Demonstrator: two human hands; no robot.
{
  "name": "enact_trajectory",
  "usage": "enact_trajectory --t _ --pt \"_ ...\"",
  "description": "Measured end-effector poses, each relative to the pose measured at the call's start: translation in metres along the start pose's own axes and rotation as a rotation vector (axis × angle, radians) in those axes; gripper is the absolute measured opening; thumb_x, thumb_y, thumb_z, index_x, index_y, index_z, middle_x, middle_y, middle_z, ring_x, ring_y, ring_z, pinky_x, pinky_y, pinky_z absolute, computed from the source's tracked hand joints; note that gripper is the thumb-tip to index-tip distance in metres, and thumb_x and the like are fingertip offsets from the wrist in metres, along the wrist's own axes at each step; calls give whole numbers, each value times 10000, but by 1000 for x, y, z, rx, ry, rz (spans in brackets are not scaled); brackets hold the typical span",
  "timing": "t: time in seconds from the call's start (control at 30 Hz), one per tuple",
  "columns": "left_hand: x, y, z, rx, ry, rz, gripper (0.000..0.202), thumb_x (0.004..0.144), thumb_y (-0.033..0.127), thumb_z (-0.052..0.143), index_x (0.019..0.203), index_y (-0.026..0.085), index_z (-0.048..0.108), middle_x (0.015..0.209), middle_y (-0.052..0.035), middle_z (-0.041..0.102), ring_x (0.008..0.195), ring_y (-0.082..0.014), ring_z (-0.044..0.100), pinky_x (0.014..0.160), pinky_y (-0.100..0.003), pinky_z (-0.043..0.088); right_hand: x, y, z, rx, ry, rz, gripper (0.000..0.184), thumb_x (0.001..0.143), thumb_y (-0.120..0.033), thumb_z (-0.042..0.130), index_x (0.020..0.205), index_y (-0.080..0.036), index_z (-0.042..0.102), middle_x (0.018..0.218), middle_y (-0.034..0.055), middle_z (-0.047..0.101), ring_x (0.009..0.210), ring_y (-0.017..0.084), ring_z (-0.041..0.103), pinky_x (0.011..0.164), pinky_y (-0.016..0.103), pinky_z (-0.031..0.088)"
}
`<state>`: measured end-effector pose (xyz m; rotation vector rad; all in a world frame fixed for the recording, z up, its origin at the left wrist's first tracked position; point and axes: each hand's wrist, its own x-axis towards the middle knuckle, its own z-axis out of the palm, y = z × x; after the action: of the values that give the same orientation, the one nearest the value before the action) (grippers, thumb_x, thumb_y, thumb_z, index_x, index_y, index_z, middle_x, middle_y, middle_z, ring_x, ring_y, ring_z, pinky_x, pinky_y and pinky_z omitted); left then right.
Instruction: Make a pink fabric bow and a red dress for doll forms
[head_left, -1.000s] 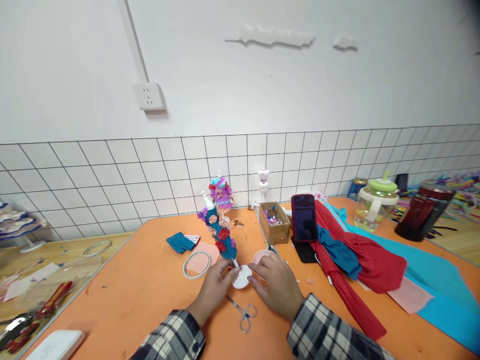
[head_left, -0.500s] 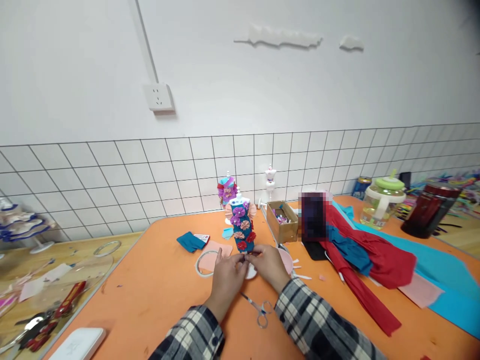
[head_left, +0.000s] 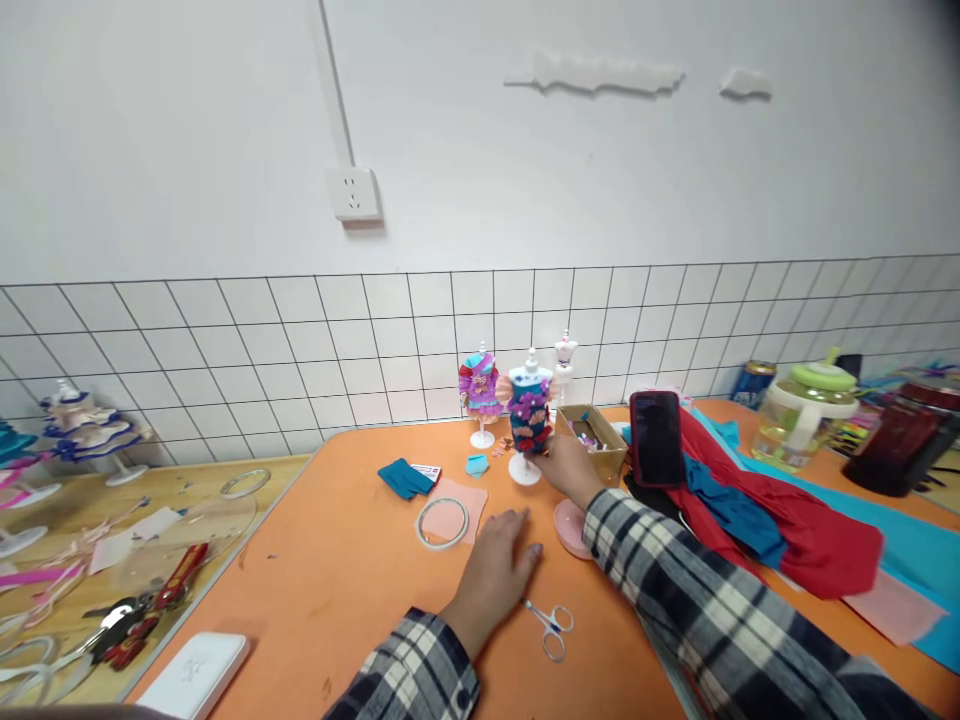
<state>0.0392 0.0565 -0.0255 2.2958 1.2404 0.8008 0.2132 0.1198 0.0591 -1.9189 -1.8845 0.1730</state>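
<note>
My right hand (head_left: 568, 468) is stretched forward, its fingers at the lower part of a small dress form (head_left: 529, 415). The form wears a blue dress with purple, peach and red flowers and stands upright on a round white base. My left hand (head_left: 493, 568) hovers over or lies on the orange tabletop, fingers stretched out and holding nothing. Close to its thumb lies a pair of small scissors (head_left: 553, 625). Beyond it are a roll of clear tape (head_left: 442, 522) and a pink cloth square (head_left: 472, 497). A pink dish (head_left: 574, 528) sits beside my right sleeve.
Behind stand a dress form in purple (head_left: 481, 385) and a bare white one (head_left: 565, 358). A cardboard box (head_left: 609, 462), an upright phone (head_left: 656, 440), red fabric (head_left: 817, 525) and a green-lidded jug (head_left: 810, 410) are on the right. A white power bank (head_left: 196, 672) lies front left.
My right hand has carried the flowered dress form forward and away, toward the other forms. My left hand has let go and dropped back to the tabletop. The view has turned left.
</note>
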Motion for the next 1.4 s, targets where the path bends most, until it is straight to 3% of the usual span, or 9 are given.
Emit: enact_trajectory --t 0.03,0.1,0.37,0.67,0.93,1.13,1.33,1.4 --pt "-2 3 1 27 -100 45 411 879 345 527 1269 225 581 1334 -114 586 1286 -295 476 1131 -553 251 13 4 -2 -10 27 21 330 879 -387 551 987 -145 748 993 157 738 947 251 670 703 263 413" --pt "-4 8 2 87 -186 60 382 899 365 502 1249 241 592 1347 -103 572 1299 -303 452 1135 -604 181 37 10 -1 -15 78 62 317 874 -393 559 985 -167 752 990 140 743 948 246 673 707 261 416" --pt "-5 17 -1 116 -230 11 420 903 468 496 1276 279 538 1357 -74 539 1290 -280 433 1139 -595 164 103 26 39 -12 128 199 342 882 -343 539 1016 -104 743 998 188 733 964 251 682 720 254 423" --pt "-1 13 3 132 -292 -16 533 894 568 467 1341 279 482 1447 -81 470 1354 -298 362 1153 -601 116 130 36 77 -18 95 266 342 873 -330 545 1020 -88 737 1015 198 724 982 268 675 755 268 439" --pt "-1 13 5 175 -306 -12 521 888 551 483 1341 294 470 1463 -62 455 1354 -282 358 1159 -591 121 133 33 84 -10 8 286 312 943 -343 490 1109 -168 687 1065 140 701 1012 245 652 801 301 472" --pt "-1 9 5 181 -310 5 535 903 581 440 1360 301 452 1470 -62 448 1368 -275 343 1157 -587 129 127 28 70 -59 -94 284 330 935 -344 569 1216 -173 557 1224 85 576 1019 210 605 858 428 533" --pt "-2 9 2 154 -267 30 490 931 566 395 1332 297 481 1444 -65 471 1346 -277 374 1148 -587 134 80 16 47 -132 -59 144 265 961 -270 478 1092 -125 658 1046 160 675 1000 231 634 864 335 457" --pt "-2 11 0 138 -247 38 455 934 524 421 1314 287 499 1419 -72 493 1325 -283 396 1140 -586 152 52 10 41 -151 -40 52 328 961 -369 450 1099 -171 672 1036 141 695 1002 244 631 871 351 426"
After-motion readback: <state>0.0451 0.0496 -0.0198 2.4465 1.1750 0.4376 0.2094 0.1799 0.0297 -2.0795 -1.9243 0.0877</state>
